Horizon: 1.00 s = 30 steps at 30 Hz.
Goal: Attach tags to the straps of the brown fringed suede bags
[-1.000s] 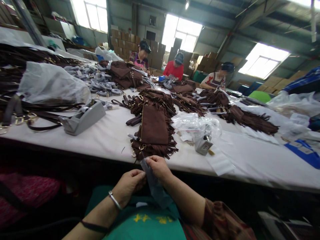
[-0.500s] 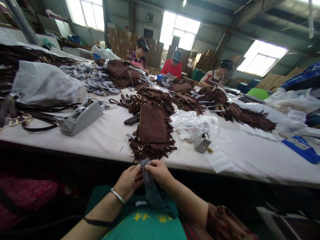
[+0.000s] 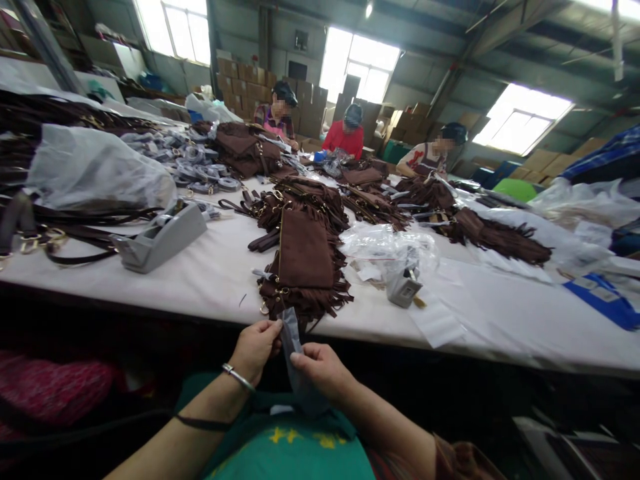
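A long, narrow grey plastic sleeve stands up between my hands, its lower end over the green apron. My left hand pinches its top edge between thumb and fingers. Lower on the sleeve, my right hand is closed around its right side. Whether anything lies inside the sleeve cannot be made out. A dark strap crosses my left forearm. Just beyond my hands, a brown fringed bag with gold-coloured clasps lies at the table's front edge.
On the white table are a grey tape dispenser, a smaller dispenser, clear plastic bags and a blue item. Wrapped grey straps and more brown bags are heaped farther back. Several people work across the table.
My right hand has slid down along the sleeve. My left hand has risen slightly and holds the top edge, and the sleeve's top stands a little higher.
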Motion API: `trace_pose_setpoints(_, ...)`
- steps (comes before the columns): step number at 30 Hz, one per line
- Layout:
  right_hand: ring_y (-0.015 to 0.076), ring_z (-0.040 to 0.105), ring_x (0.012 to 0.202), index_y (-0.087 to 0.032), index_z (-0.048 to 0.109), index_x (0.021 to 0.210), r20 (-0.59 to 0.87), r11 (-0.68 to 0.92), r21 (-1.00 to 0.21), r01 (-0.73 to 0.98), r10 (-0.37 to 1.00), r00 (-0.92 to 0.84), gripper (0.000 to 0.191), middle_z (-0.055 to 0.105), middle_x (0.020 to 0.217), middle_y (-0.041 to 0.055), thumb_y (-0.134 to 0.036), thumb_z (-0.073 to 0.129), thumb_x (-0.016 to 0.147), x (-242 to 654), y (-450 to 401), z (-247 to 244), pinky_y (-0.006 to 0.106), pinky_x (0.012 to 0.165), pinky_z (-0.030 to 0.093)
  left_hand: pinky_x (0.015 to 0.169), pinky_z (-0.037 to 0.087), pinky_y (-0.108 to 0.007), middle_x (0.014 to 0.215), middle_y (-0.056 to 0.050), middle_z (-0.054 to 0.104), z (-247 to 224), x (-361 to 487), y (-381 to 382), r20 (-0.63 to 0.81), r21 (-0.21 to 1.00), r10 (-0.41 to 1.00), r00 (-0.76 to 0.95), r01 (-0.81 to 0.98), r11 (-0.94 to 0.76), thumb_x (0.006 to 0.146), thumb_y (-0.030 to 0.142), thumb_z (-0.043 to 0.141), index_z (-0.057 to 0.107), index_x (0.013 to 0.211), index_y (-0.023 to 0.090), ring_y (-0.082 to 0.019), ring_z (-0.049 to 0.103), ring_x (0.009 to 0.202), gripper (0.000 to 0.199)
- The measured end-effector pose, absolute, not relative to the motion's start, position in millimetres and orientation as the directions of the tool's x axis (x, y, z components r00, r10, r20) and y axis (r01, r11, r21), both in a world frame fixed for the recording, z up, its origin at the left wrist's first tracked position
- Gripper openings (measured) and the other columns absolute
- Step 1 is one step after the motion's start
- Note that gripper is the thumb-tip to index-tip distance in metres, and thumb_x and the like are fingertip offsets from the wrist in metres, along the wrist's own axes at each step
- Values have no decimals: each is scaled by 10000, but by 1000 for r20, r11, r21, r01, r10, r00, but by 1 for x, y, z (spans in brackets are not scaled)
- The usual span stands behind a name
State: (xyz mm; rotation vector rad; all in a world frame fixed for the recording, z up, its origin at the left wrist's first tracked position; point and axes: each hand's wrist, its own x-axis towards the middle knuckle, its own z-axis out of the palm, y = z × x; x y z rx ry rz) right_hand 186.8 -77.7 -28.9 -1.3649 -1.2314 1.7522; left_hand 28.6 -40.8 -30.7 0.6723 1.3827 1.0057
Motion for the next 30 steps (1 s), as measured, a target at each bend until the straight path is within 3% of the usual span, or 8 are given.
trace_pose_setpoints(3,114,510,538,-107,632,809,-408,-422,-906,27,855,-322,465,599,650,21,-544,708,669,185,-81,-28,241,523,389,473,396,-231,482,37,509,-33,24,-39,-321,939,934,-158,74,335,717,445,629,608,620,176,-119,493,476,286)
trace_pose_setpoints(5,123,534,569,-104,640,885,-406,-436,-900,-17,850,-337,488,625,697,29,-509,744,633,181,-80,-27,249,552,411,562,449,-274,541,11,556,-32,17,-39,-101,924,979,-176,349,158,769,413,575,620,619,189,-151,540,543,273)
trace_pose_setpoints(8,123,535,571,-99,649,894,-406,-446,-894,-39,844,-349,480,627,702,29,-470,761,611,176,-77,-27,250,555,412,855,478,-356,912,-86,660,-25,7,-37,265,767,962,-67,619,-167,815,335,533,633,649,189,-222,622,883,243)
trace_pose_setpoints(10,120,525,549,-99,650,866,-412,-457,-888,-47,837,-359,449,616,676,24,-463,749,623,173,-77,-27,248,537,399,1001,416,-391,1196,-133,587,-18,1,-33,388,677,921,42,665,-316,826,291,522,624,642,183,-255,554,1123,237)
trace_pose_setpoints(13,115,511,516,-101,648,844,-419,-480,-873,-86,828,-373,413,598,635,11,-442,742,631,173,-79,-25,244,517,383,1029,412,-371,1373,-137,479,-10,-5,-22,388,641,899,205,640,-423,819,243,529,595,600,180,-236,540,1169,238)
trace_pose_setpoints(18,113,505,490,-102,648,818,-463,-532,-836,-136,815,-348,383,598,609,10,-416,752,627,182,-88,-26,246,511,371,994,451,-334,1412,-130,463,-7,-5,-9,326,636,859,395,581,-509,789,207,565,566,564,182,-216,571,1139,227)
trace_pose_setpoints(25,110,522,551,-96,652,823,-491,-567,-796,-212,809,-322,423,612,656,19,-435,777,602,188,-93,-38,250,563,397,911,481,-330,1135,-108,646,-16,4,-13,350,678,872,342,550,-488,838,198,522,557,618,195,-188,622,1016,224)
trace_pose_setpoints(30,85,478,496,-116,641,851,-497,-571,-803,-170,800,-336,400,567,594,-17,-430,747,626,181,-83,-33,221,511,364,884,475,-343,997,-91,695,-18,4,-12,372,693,900,225,578,-431,848,216,509,558,644,202,-196,630,962,211)
